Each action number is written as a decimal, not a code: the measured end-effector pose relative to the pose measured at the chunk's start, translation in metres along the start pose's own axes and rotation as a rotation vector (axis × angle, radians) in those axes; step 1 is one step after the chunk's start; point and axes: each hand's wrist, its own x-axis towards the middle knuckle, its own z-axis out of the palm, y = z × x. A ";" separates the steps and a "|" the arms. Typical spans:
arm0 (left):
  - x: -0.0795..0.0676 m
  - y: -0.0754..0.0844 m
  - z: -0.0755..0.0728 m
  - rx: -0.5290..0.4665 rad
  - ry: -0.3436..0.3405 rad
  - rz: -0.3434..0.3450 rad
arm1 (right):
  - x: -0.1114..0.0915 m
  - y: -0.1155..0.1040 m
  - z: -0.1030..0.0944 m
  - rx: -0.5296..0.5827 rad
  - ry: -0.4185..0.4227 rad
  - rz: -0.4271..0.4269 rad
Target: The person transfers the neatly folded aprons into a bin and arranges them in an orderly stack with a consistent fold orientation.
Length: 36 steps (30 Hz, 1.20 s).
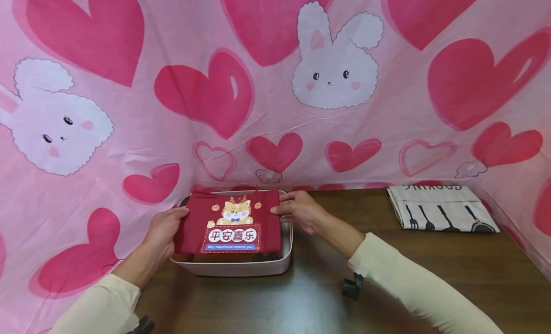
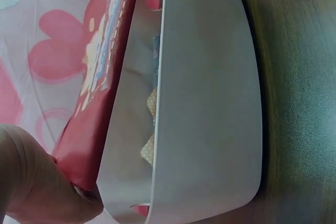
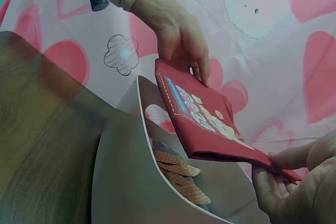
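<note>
A folded red cloth [image 1: 191, 231] printed with a cartoon animal and lettering is held flat over a white storage bin [image 1: 245, 269]. My left hand [image 1: 162, 230] grips the cloth's left edge, and my right hand [image 1: 302, 211] pinches its right edge between thumb and fingers. In the right wrist view the cloth [image 3: 205, 111] tilts above the bin's rim, apart from the bin's floor. Under it, inside the bin, lie brown dotted fabric pieces [image 3: 181, 169] and something dark, mostly hidden.
At the back right of the brown wooden table [image 1: 327, 295] lies a folded white cloth [image 1: 443, 212] with black cutlery prints. A pink curtain [image 1: 275, 118] with hearts and rabbits hangs behind the table and along its left side.
</note>
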 end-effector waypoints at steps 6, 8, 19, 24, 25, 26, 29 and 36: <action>-0.002 0.000 -0.001 0.080 -0.079 -0.004 | -0.001 -0.002 -0.001 -0.060 0.017 0.017; -0.004 0.000 0.000 0.158 -0.084 0.015 | -0.002 -0.002 -0.002 -0.098 0.012 0.025; -0.010 0.003 0.012 0.327 -0.087 0.048 | -0.008 -0.006 -0.010 -0.155 -0.008 0.007; -0.017 0.005 0.036 0.254 -0.158 0.008 | -0.013 -0.010 -0.024 -0.195 0.005 -0.069; -0.019 0.006 0.043 0.232 -0.179 -0.010 | -0.016 -0.011 -0.031 -0.223 0.017 -0.084; -0.022 0.006 0.052 0.207 -0.195 -0.021 | -0.018 -0.012 -0.039 -0.258 0.024 -0.106; -0.031 0.009 0.084 0.127 -0.232 -0.038 | -0.028 -0.016 -0.069 -0.378 0.069 -0.145; -0.060 0.015 0.171 -0.069 -0.309 -0.025 | -0.055 -0.020 -0.150 -0.539 0.170 -0.174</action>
